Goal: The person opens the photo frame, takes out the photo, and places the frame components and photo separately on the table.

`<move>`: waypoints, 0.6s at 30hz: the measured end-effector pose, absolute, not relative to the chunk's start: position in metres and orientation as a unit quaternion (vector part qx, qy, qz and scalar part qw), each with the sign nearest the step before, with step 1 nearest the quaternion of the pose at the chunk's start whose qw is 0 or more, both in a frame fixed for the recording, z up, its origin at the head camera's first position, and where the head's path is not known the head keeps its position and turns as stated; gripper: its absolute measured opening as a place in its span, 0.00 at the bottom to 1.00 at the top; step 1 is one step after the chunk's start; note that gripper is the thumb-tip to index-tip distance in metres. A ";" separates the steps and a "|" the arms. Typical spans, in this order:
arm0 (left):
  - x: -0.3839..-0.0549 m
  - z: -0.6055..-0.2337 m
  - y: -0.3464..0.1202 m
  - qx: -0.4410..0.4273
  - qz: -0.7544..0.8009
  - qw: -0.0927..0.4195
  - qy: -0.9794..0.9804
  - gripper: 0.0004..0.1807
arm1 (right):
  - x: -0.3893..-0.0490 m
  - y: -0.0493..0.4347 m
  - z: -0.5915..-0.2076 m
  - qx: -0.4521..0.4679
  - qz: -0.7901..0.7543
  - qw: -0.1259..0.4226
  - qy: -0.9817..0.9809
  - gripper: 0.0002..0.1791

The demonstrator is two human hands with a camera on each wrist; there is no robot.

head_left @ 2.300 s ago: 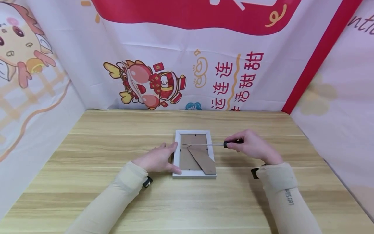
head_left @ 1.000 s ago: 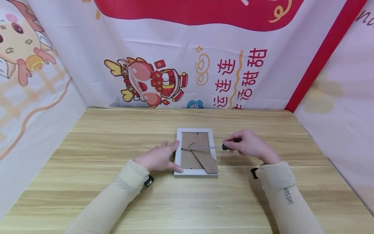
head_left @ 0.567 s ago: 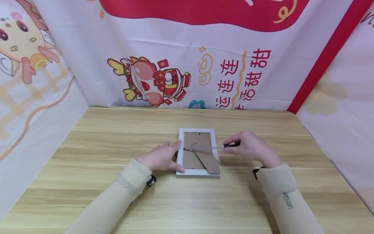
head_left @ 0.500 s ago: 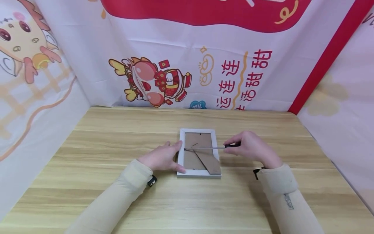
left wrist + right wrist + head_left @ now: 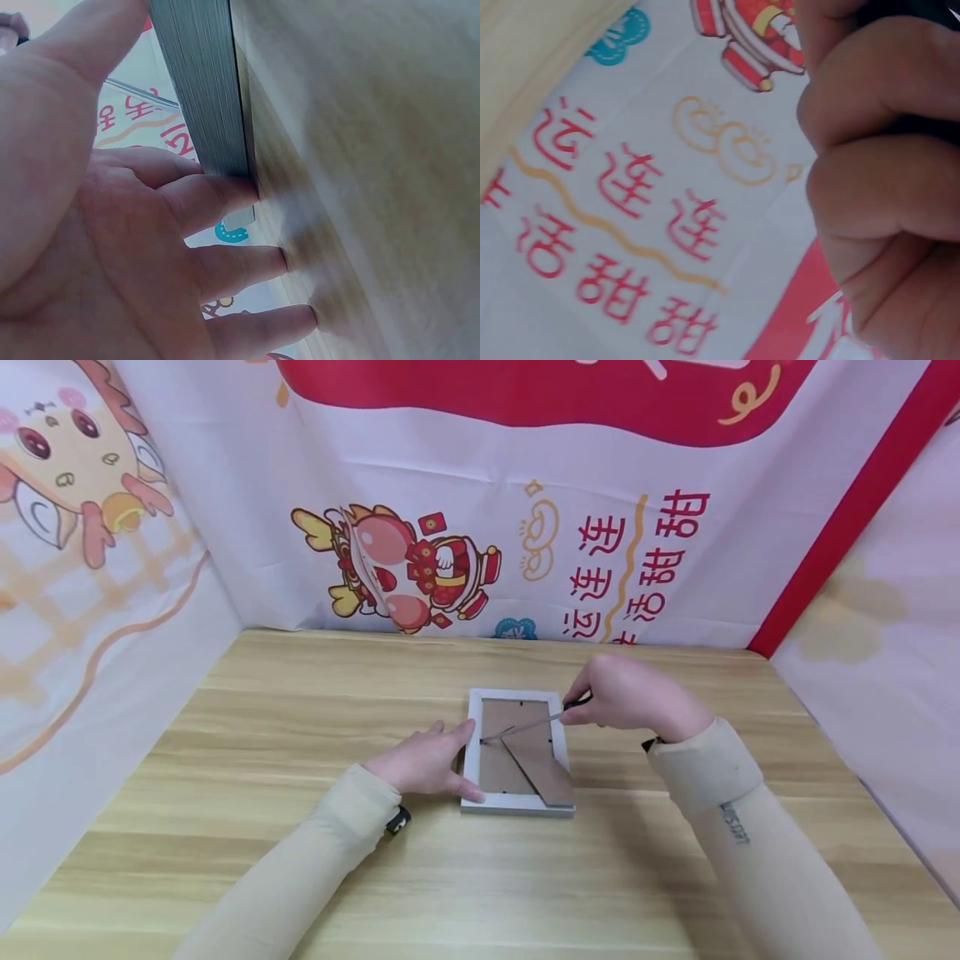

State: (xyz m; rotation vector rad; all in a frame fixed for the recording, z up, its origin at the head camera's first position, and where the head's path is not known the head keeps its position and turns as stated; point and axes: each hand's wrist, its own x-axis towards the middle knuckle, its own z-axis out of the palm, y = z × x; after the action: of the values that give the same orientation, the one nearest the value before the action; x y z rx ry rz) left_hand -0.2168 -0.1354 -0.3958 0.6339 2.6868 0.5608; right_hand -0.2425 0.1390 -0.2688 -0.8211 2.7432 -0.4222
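Observation:
A white picture frame [image 5: 517,804] lies back side up on the table, showing its brown backing board [image 5: 497,772] and a brown stand leg [image 5: 546,781] folded toward the lower right. Small dark tabs sit at the board's edges. My right hand [image 5: 637,697] grips the black handle of a screwdriver [image 5: 536,723]; its metal shaft slants down across the board, with the tip at the left edge tab. My left hand [image 5: 427,764] rests against the frame's left side, thumb on the lower left corner. In the left wrist view, its fingers [image 5: 240,262] extend beside the frame's grey side [image 5: 199,82].
The wooden table [image 5: 315,693] extends around the frame on all sides. A white printed cloth [image 5: 450,468] with red lettering hangs along the table's back edge, and more printed cloth covers the left side [image 5: 135,677] and the right side [image 5: 870,693].
The screwdriver tip has moved to the left tab and stays there. Just now my right hand has risen, tilting the shaft more steeply. My left hand keeps its place on the frame.

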 end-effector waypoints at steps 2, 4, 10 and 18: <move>-0.218 -0.397 -0.136 0.224 0.196 0.162 0.941 0.64 | -0.243 0.132 -0.261 -0.293 -0.116 0.113 0.942 0.07; -0.219 -0.397 -0.136 0.226 0.196 0.162 0.940 0.64 | -0.243 0.126 -0.256 -0.305 -0.090 0.102 0.943 0.08; -0.218 -0.395 -0.133 0.218 0.203 0.175 0.939 0.63 | -0.242 0.110 -0.244 -0.310 -0.046 0.108 0.944 0.05; -0.216 -0.392 -0.133 0.203 0.215 0.180 0.938 0.64 | -0.240 0.085 -0.229 -0.304 -0.010 0.132 0.943 0.05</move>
State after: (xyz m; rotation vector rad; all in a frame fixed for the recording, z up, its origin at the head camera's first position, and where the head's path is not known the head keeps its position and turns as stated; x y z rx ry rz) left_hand -0.2163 -0.1330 -0.3916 0.5739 2.6516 0.6074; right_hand -0.2397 0.0853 -0.2290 -0.8824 2.7377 -0.0299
